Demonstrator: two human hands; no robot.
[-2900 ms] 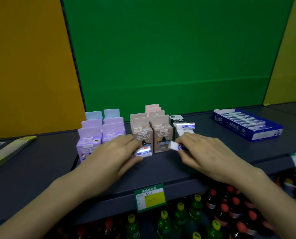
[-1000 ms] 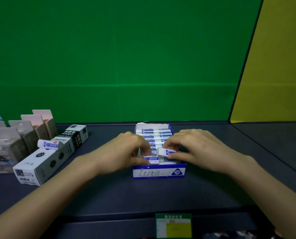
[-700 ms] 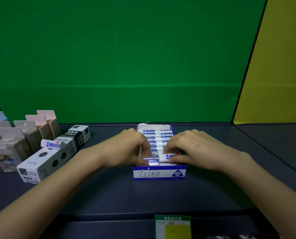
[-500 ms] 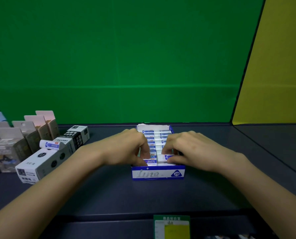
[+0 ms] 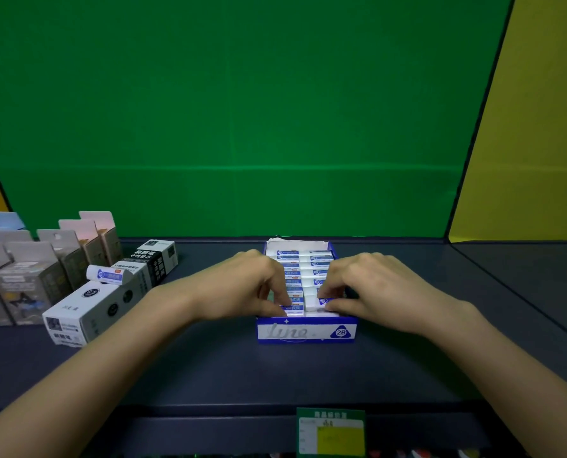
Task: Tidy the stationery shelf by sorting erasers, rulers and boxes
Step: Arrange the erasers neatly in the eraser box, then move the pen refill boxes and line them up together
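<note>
Dark shelf (image 5: 407,368), blue-and-white eraser box (image 5: 306,332) at its middle, white boxes (image 5: 87,312) lying left, upright cartons (image 5: 27,279) at far left, price tag (image 5: 331,432) on front edge

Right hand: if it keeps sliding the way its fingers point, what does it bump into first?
The right hand points leftward over the blue eraser box. It would probably meet the left hand's fingertips first, across the front erasers, though depth is hard to judge.
</note>
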